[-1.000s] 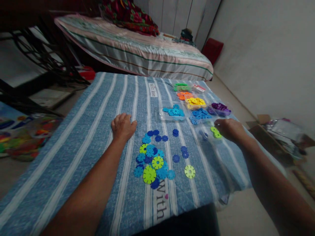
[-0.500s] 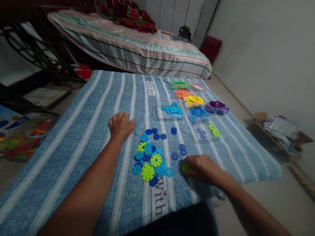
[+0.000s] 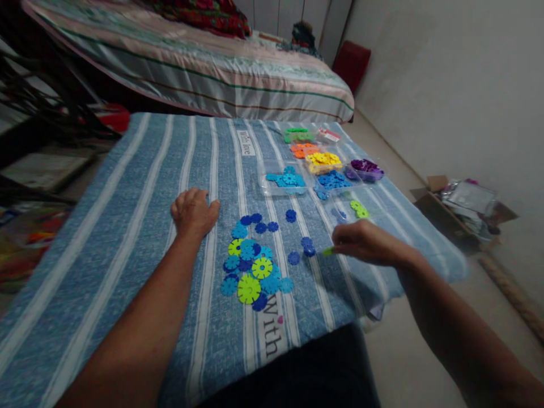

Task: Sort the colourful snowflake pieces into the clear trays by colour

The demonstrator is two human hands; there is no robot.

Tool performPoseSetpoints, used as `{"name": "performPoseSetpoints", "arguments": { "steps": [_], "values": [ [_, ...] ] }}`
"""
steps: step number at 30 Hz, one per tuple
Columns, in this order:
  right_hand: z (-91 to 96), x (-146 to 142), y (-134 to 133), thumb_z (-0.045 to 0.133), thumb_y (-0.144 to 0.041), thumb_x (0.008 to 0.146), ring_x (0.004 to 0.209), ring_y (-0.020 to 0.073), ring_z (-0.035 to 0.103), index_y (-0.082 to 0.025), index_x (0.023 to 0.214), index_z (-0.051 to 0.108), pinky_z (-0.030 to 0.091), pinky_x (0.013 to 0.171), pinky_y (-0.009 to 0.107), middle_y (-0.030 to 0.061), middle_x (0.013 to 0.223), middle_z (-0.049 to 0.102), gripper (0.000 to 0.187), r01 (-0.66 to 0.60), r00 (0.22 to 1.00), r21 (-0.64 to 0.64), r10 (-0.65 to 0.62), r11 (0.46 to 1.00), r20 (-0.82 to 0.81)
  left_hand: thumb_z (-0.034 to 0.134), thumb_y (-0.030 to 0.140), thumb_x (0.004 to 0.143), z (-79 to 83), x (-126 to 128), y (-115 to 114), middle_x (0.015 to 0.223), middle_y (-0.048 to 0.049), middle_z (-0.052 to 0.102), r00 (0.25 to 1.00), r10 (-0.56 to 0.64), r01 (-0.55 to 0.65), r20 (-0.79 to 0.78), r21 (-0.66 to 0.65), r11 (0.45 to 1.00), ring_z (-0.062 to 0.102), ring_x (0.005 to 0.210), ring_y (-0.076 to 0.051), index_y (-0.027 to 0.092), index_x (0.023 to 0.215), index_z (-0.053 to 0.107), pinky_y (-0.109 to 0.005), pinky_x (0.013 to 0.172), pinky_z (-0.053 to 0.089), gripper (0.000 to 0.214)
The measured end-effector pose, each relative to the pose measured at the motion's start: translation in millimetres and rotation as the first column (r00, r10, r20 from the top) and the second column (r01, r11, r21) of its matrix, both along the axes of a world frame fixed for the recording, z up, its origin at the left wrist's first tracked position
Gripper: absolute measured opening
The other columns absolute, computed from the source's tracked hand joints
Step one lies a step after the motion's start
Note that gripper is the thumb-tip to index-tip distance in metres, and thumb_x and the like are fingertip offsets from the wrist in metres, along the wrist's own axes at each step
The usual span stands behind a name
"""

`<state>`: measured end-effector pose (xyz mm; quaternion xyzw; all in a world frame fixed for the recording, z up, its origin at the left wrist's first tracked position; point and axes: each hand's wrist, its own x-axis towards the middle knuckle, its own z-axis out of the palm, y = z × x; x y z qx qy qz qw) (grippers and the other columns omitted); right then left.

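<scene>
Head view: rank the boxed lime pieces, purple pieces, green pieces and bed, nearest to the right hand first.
1. Boxed lime pieces: just beyond the right hand.
2. Purple pieces: farther forward, right side of the cloth.
3. Green pieces: near the cloth's far edge.
4. Bed: beyond the cloth.

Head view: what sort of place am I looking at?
Probably a bedroom in a home: a bed stands beyond the cloth-covered table, with red floral bedding heaped on it.
</scene>
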<state>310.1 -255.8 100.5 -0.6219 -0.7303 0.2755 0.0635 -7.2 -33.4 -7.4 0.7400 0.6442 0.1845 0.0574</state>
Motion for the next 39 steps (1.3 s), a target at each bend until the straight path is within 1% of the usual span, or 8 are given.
{"name": "performPoseSetpoints", "arguments": {
  "steps": [4, 7, 11, 17, 24, 27, 32, 39],
  "values": [
    [17.8, 55, 21, 0.064, -0.038, 0.092, 0.059, 0.0120, 0.052, -0.016, 0.082, 0.068, 0.034, 0.059, 0.025, 0.0009, 0.067, 0.063, 0.025, 0.255, 0.932, 0.301, -0.316, 0.919, 0.175, 0.047, 0.036, 0.092, 4.5, 2, -2, 0.146, -0.0199, 0.055, 0.999, -0.018, 0.017, -0.040, -0.026, 1.000, 0.043, 0.141, -0.039, 0.011, 0.128, 0.062, -0.054, 0.118, 0.032, 0.046],
    [18.2, 90, 42, 0.062, -0.035, 0.091, 0.063, 0.0147, 0.057, -0.015, 0.090, 0.072, 0.036, 0.059, 0.025, 0.0052, 0.073, 0.069, 0.022, 0.312, 0.832, 0.343, -0.429, 0.886, 0.353, 0.046, 0.037, 0.092, 4.6, 2, -1, 0.146, -0.0188, 0.056, 0.998, -0.003, 0.001, -0.056, -0.037, 0.999, 0.043, 0.141, -0.038, 0.015, 0.128, 0.063, -0.053, 0.119, 0.033, 0.045],
    [8.8, 108, 68, 0.065, -0.030, 0.087, 0.073, 0.0172, 0.064, -0.017, 0.093, 0.076, 0.036, 0.059, 0.024, 0.0076, 0.084, 0.075, 0.018, 0.281, 0.709, 0.190, -0.337, 0.941, 0.619, 0.049, 0.036, 0.091, 0.8, 1, 2, 0.145, -0.0188, 0.057, 0.999, -0.006, 0.005, -0.039, -0.018, 1.000, 0.044, 0.140, -0.039, 0.017, 0.126, 0.064, -0.055, 0.118, 0.034, 0.043],
    [-5.1, 101, 91, 0.061, -0.020, 0.088, 0.060, 0.0154, 0.067, -0.016, 0.093, 0.077, 0.043, 0.060, 0.023, 0.0049, 0.069, 0.073, 0.018, 0.332, 0.696, -0.168, -0.121, 0.928, 0.707, 0.049, 0.036, 0.091, 0.4, 1, 0, 0.144, -0.0160, 0.058, 1.000, 0.004, -0.004, 0.003, -0.015, 1.000, 0.044, 0.141, -0.038, 0.020, 0.126, 0.064, -0.057, 0.117, 0.034, 0.042],
    [0.2, 80, 90, 0.055, -0.019, 0.091, 0.097, 0.0322, 0.071, -0.010, 0.109, 0.076, 0.048, 0.070, 0.033, 0.0223, 0.109, 0.075, 0.029, 0.295, 0.570, 0.116, -0.272, 0.949, 0.775, 0.048, 0.037, 0.090, 0.3, 1, -1, 0.145, -0.0151, 0.057, 1.000, -0.002, 0.002, 0.010, -0.012, 1.000, 0.043, 0.141, -0.038, 0.021, 0.127, 0.064, -0.056, 0.118, 0.032, 0.044],
    [7.8, 51, 72, 0.053, -0.028, 0.095, 0.088, 0.0281, 0.071, -0.016, 0.107, 0.077, 0.045, 0.068, 0.031, 0.0168, 0.099, 0.077, 0.029, 0.223, 0.663, 0.227, -0.318, 0.948, 0.678, 0.048, 0.037, 0.089, -0.5, 1, -2, 0.146, -0.0149, 0.057, 1.000, 0.008, -0.008, 0.007, -0.002, 1.000, 0.043, 0.141, -0.037, 0.020, 0.128, 0.064, -0.055, 0.118, 0.032, 0.045],
    [6.0, -10, 37, 0.056, -0.032, 0.096, 0.066, 0.0153, 0.063, -0.020, 0.101, 0.076, 0.039, 0.063, 0.025, 0.0043, 0.075, 0.072, 0.024, 0.044, 0.958, 0.215, -0.102, 0.976, 0.269, 0.047, 0.037, 0.089, -1.7, 2, -4, 0.145, -0.0146, 0.058, 1.000, 0.026, -0.026, -0.007, 0.004, 1.000, 0.044, 0.140, -0.036, 0.020, 0.128, 0.065, -0.052, 0.118, 0.032, 0.046],
    [-32.0, -94, 21, 0.059, -0.035, 0.097, 0.072, 0.0167, 0.066, -0.020, 0.102, 0.072, 0.034, 0.063, 0.026, 0.0044, 0.081, 0.075, 0.020, -0.064, 0.988, 0.053, 0.056, 0.997, 0.143, 0.046, 0.037, 0.090, -2.8, 1, -6, 0.145, -0.0130, 0.058, 1.000, 0.019, -0.019, 0.000, 0.010, 1.000, 0.043, 0.141, -0.034, 0.022, 0.127, 0.065, -0.053, 0.118, 0.032, 0.044]
  ]
}}
